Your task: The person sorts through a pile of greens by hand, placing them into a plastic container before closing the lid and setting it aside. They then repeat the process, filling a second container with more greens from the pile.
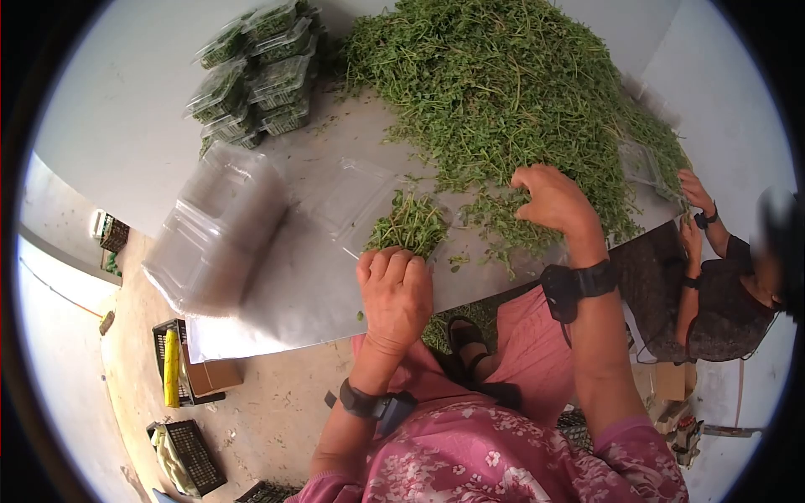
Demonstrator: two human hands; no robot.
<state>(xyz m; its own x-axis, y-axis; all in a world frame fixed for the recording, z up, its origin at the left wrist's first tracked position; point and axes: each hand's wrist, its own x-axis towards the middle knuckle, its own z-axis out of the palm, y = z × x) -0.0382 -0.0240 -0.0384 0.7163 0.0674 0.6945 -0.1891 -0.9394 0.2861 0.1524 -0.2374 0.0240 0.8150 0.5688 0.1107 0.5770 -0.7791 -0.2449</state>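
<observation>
An open clear plastic clamshell box lies near the table's front edge, its lid (pixel 356 197) folded back to the left and its base filled with leafy green stems (pixel 411 225). My left hand (pixel 395 295) is closed at the near side of this base, knuckles up; its fingertips are hidden. To the right, my right hand (pixel 558 203) hovers at the lower edge of a large heap of greens (pixel 503 92). Its thumb and fingers are curved and apart, with no greens visible between them. A small loose clump (pixel 503 226) lies just below and left of it.
Filled clamshell boxes (pixel 281 80) are stacked at the back left. Nested empty boxes (pixel 214 226) lie on the table's left side. At right, a co-worker's hands (pixel 693 189) are by another clear box (pixel 639 163). Black crates (pixel 197 457) stand on the floor.
</observation>
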